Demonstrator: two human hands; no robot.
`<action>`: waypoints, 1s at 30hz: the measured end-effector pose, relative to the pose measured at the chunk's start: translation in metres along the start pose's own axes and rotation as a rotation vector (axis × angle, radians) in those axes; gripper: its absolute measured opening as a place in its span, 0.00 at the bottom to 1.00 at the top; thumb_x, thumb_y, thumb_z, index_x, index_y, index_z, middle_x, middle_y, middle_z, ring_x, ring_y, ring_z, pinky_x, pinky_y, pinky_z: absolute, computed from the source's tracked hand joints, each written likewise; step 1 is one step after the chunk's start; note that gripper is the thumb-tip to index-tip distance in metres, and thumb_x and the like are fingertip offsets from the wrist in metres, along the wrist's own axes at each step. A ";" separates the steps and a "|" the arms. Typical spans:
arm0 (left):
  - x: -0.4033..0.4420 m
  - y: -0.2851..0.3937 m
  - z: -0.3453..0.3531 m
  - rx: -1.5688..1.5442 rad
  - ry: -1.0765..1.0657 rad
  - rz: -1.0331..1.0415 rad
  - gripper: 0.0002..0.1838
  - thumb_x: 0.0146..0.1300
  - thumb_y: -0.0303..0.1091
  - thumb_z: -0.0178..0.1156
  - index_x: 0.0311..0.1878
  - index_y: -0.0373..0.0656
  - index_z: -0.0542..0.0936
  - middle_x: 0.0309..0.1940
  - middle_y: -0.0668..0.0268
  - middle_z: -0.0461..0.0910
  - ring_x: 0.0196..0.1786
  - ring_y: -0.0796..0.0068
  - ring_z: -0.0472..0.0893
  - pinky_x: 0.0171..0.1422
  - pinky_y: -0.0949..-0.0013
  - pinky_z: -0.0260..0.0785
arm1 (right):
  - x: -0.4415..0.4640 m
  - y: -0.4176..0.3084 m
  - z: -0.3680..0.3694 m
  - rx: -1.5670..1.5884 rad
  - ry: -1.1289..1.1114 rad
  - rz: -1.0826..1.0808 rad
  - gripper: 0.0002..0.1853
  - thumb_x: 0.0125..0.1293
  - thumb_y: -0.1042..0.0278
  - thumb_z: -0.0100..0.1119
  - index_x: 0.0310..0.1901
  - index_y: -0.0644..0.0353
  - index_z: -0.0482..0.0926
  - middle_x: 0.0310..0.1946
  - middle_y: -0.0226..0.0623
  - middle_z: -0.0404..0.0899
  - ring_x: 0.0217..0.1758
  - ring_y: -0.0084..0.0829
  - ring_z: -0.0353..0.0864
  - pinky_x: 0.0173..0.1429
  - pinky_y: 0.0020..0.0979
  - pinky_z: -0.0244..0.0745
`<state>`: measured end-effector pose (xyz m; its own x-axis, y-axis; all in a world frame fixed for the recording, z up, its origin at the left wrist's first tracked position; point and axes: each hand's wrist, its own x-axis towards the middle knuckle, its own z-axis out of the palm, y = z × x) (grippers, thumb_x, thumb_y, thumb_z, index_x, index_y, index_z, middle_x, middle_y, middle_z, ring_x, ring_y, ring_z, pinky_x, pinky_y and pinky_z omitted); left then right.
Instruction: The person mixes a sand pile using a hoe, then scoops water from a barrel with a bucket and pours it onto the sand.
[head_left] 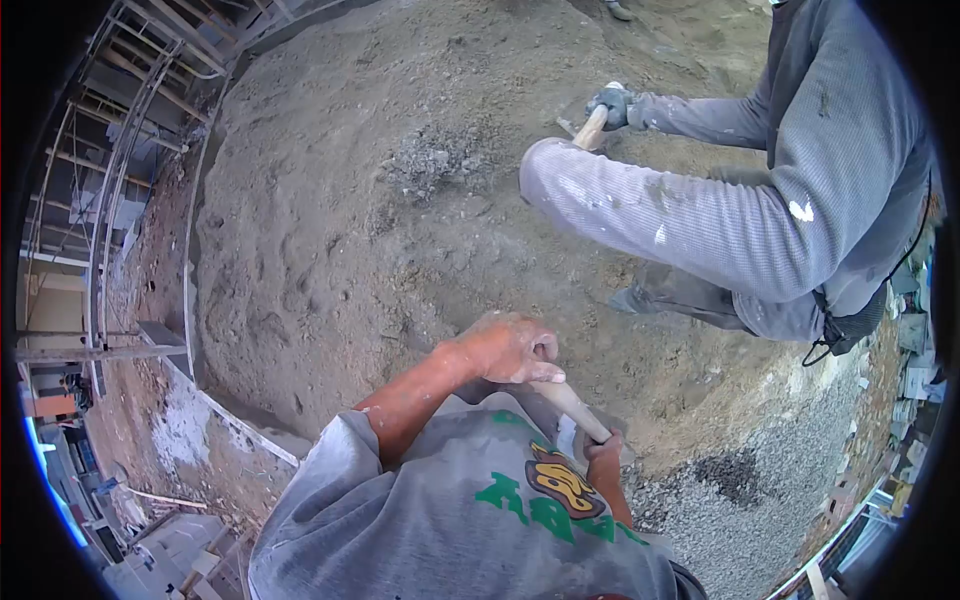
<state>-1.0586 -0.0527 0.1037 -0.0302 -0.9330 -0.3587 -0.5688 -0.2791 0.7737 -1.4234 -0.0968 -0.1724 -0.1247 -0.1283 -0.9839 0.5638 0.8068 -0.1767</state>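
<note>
My left hand point(508, 348) is closed around the upper end of a pale wooden tool handle point(572, 408), held in front of my shirt. Lower down and to the right, my right hand point(606, 447) grips the same handle, partly hidden by my body. The tool's head is out of sight, so its kind cannot be made out. Beyond my hands lies a wide bed of grey-brown sand point(300, 220), with a patch of gravel point(435, 160) on top.
Close on the right, a co-worker in a grey sleeve point(680, 205) bends over, a gloved hand point(612, 105) on another wooden handle point(592, 130). Loose gravel point(770, 510) spreads at lower right. A low edging point(190, 300) borders the sand at left, beside wooden framing point(110, 190).
</note>
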 end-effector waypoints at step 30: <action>-0.070 -0.075 0.166 -1.160 0.220 -0.598 0.29 0.44 0.42 0.61 0.45 0.32 0.67 0.31 0.52 0.76 0.36 0.61 0.78 0.38 0.63 0.68 | 0.008 0.134 0.271 -1.344 -0.380 0.007 0.08 0.50 0.69 0.54 0.31 0.56 0.66 0.20 0.31 0.65 0.20 0.29 0.68 0.26 0.35 0.70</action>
<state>-1.1501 0.0708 -0.0160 0.1736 -0.5850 -0.7922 0.5842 -0.5864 0.5611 -1.1272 -0.1460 -0.2117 0.2233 -0.0944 -0.9702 -0.6689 0.7091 -0.2230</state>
